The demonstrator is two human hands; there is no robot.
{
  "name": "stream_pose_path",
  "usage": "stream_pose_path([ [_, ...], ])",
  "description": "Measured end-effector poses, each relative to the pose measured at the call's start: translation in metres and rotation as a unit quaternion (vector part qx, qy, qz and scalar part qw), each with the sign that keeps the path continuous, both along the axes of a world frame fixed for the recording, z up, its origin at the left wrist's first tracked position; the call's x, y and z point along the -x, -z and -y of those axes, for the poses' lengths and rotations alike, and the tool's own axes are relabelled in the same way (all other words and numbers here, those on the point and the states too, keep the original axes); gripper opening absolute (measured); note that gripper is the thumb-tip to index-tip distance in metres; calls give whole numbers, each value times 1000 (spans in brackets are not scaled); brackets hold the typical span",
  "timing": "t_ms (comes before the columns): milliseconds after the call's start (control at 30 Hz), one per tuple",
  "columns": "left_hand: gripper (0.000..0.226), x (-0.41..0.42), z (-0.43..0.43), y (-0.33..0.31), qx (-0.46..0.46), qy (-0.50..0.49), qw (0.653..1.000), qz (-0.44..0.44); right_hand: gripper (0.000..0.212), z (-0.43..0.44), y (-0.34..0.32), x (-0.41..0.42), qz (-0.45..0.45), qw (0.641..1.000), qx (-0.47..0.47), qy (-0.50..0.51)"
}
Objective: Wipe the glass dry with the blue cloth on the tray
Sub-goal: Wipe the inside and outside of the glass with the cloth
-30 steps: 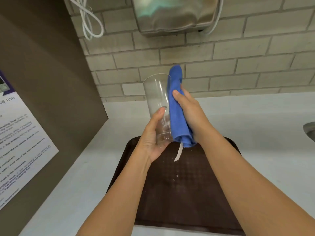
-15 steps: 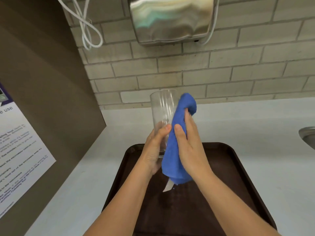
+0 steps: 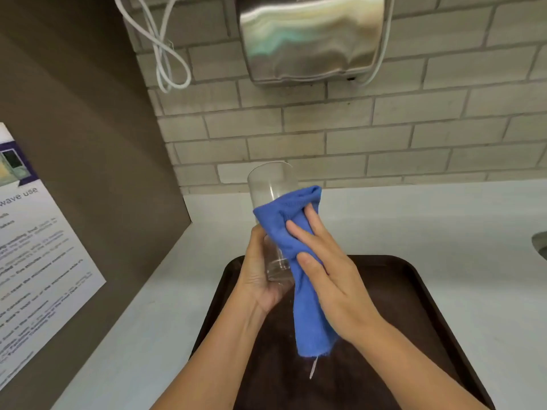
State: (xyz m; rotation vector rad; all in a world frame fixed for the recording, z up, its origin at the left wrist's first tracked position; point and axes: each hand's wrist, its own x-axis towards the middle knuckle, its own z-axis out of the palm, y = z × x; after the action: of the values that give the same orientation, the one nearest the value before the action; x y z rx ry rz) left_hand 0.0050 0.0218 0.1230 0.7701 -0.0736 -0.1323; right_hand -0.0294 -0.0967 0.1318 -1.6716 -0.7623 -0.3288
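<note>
A clear drinking glass (image 3: pixel 270 184) stands upright in the air above the dark brown tray (image 3: pixel 414 291). My left hand (image 3: pixel 257 276) grips its lower part and base from the left. The blue cloth (image 3: pixel 284 220) is draped over the glass's right side and front and hangs down over the tray, a white tag dangling from its lower end. My right hand (image 3: pixel 328 276) presses the cloth against the glass with fingers spread flat. The rim and upper left of the glass stay uncovered.
A white counter (image 3: pixel 429 226) runs to a grey brick wall. A steel hand dryer (image 3: pixel 310 39) and looped white cable (image 3: pixel 165 54) hang above. A brown panel with a printed notice (image 3: pixel 35 261) stands left. A sink edge (image 3: pixel 540 244) shows at far right.
The cloth has slid further around the front of the glass and my right hand has flattened onto it. Both hands and the glass sit lower in the view than a second ago.
</note>
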Motion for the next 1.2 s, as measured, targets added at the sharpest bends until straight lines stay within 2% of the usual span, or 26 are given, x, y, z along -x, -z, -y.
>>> stream_pose_path([
  [100,54,5,9,-2,-44,65,996,41,40,0,-32,-30,-70,996,-57,14],
  [200,61,3,12,-4,-56,77,993,70,38,3,-50,-56,-186,974,-123,27],
  [267,57,1,9,-9,-74,59,991,92,29,2,-39,-49,-281,945,-167,15],
  [400,30,-7,0,-11,-185,-17,978,92,40,-6,-4,-24,-443,844,-301,-22],
  [500,25,-11,1,-16,-313,-82,941,99,43,-7,-1,-24,-465,813,-345,-53],
  [633,69,-16,10,-29,-449,-208,862,110,44,-3,-6,-29,-473,799,-370,-36],
  [700,67,-14,14,-33,-472,-262,832,129,44,-3,-6,-31,-462,807,-369,-7],
  [767,48,-8,19,-34,-483,-277,819,138,42,-4,-8,-33,-429,832,-351,34],
  [833,41,-3,24,-31,-481,-257,827,137,39,-5,-11,-33,-379,872,-300,80],
  [933,52,2,28,-34,-464,-239,848,98,39,-7,-13,-23,-293,926,-208,114],
  [1000,57,2,24,-37,-429,-226,872,61,42,-6,-11,-12,-250,948,-161,113],
  [1100,73,4,17,-34,-314,-121,941,9,48,-7,-10,1,-171,974,-111,96],
  [1200,66,5,15,-24,-197,-18,980,23,48,-7,-23,-3,-71,991,-37,103],
])
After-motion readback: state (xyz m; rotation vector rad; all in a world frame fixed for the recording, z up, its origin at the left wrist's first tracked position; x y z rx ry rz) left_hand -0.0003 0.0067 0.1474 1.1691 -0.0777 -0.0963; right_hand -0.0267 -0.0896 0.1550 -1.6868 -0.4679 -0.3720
